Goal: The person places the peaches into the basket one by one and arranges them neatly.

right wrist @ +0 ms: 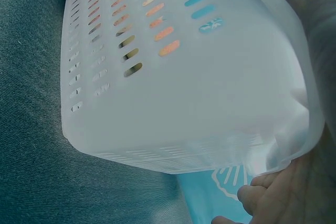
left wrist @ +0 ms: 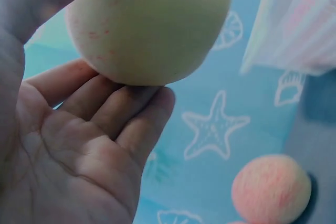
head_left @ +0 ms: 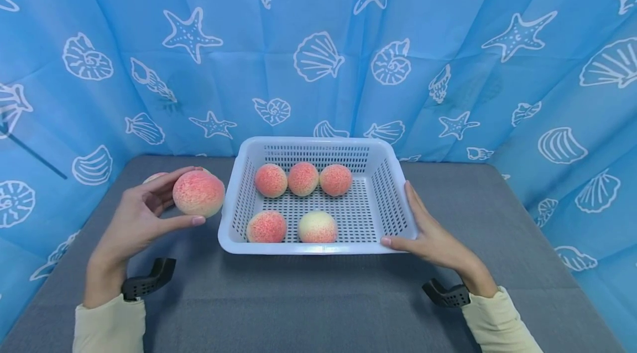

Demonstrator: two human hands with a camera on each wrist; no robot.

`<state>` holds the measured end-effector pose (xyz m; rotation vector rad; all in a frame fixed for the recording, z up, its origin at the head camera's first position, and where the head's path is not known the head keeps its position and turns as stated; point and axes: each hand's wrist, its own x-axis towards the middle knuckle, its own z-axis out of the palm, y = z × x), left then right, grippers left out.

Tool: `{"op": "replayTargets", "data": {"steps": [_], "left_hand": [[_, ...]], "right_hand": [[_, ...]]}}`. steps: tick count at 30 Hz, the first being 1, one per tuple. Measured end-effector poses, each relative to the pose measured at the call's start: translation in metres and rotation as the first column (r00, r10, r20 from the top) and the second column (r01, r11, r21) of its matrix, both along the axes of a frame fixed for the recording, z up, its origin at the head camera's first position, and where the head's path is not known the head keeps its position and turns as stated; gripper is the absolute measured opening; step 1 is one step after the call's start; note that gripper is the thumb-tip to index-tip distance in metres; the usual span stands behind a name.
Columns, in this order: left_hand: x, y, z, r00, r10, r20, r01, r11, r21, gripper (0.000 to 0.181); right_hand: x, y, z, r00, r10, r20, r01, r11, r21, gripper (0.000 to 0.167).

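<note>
- Gripping a round pink-and-cream peach (head_left: 199, 193) between left-hand (head_left: 131, 220) fingers and thumb, I hold it raised just left of the whitish perforated plastic basket (head_left: 278, 248).
- My right-hand (head_left: 435, 239) fingers and thumb clasp its near right corner.
- Loading seems the step; next calls for clearing the left rim, then lowering gently beside the five matching peaches (head_left: 303, 178) inside.

At lower left and lower right, cream cloth sleeves (head_left: 109, 324) are meeting black, curved, hole-dotted wrist mounts (head_left: 141, 286).
</note>
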<state>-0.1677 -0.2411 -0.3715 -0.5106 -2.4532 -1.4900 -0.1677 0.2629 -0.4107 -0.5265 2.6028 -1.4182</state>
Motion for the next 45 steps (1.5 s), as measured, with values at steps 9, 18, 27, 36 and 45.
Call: {"op": "replayTargets", "data": {"steps": [9,18,27,36,45], "left_hand": [[-0.007,0.025,0.003,0.996,-0.067,-0.051,0.072,0.993,0.098,0.085],[-0.008,0.055,0.003,0.996,-0.094,0.005,0.093,0.986,0.138,0.082],[-0.005,0.100,-0.001,0.979,-0.198,0.056,0.184,0.963,0.199,0.083],[-0.007,0.160,-0.009,0.933,-0.333,0.139,0.291,0.922,0.257,0.082],[-0.019,0.215,-0.015,0.885,-0.402,0.234,0.326,0.895,0.305,0.076]], "right_hand": [[-0.001,-0.001,0.000,1.000,0.001,0.004,-0.001,1.000,0.010,0.125],[0.000,-0.001,0.001,1.000,0.000,0.011,0.000,1.000,-0.006,0.125],[0.000,-0.001,0.001,1.000,-0.003,0.005,0.003,1.000,-0.008,0.126],[0.000,-0.002,0.001,1.000,0.002,0.028,-0.001,0.999,-0.033,0.126],[0.000,-0.002,0.001,1.000,0.015,0.027,-0.013,0.999,-0.050,0.124]]}}
